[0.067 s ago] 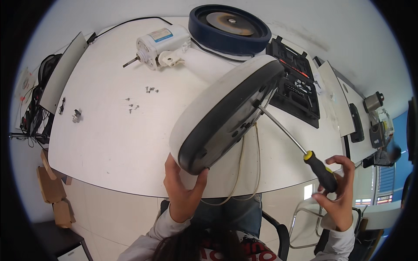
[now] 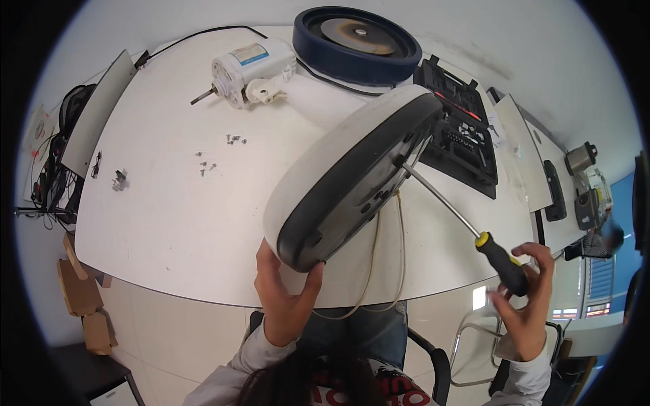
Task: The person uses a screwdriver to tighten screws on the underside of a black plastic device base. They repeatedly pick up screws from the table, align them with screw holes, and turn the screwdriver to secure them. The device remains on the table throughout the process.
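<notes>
fan base tilted over bench front edge, free bench left of it | left hand fingers grip its lower rim | right hand fingers around screwdriver handle, right of base | unchanged since earlier

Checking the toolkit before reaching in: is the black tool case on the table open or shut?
Open: the black tool case lies with its lid flat, bits and sockets exposed.

One wide fisheye view from the person's head looks steeply down, close over the white table and both raised hands, straight edges bending toward the dark round rim
</notes>
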Available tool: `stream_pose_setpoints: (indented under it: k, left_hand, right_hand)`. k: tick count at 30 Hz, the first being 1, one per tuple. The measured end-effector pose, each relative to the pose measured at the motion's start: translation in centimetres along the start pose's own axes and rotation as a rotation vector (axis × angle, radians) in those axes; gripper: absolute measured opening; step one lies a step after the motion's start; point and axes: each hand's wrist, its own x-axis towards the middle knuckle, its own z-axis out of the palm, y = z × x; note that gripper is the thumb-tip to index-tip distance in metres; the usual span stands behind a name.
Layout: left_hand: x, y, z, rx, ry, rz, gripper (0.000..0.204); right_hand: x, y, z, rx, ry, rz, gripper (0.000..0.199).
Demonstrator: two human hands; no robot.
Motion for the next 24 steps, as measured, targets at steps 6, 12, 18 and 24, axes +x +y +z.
stream_pose_setpoints:
  k: [6,12,18,24]
  left_hand:
    - [0.0,0.1,-0.1,0.003,-0.002,-0.007,0.062]
    - [0.1,0.1,0.1,0.023,-0.008,0.014,0.062]
    - [0.0,-0.1,0.2,-0.052,-0.005,-0.017,0.061]
    - [0.0,0.1,0.1,-0.051,0.014,-0.019,0.061]
  right_hand:
    - [0.1,1.2,-0.1,-0.407,-0.034,-0.367,0.049]
    - [0.6,0.8,-0.6,0.564,-0.125,0.381,0.054]
    - [1.4,2.7,-1.6,0.704,-0.304,0.442,0.059]
    - [-0.3,1.6,-0.6,-0.318,0.019,-0.198,0.062]
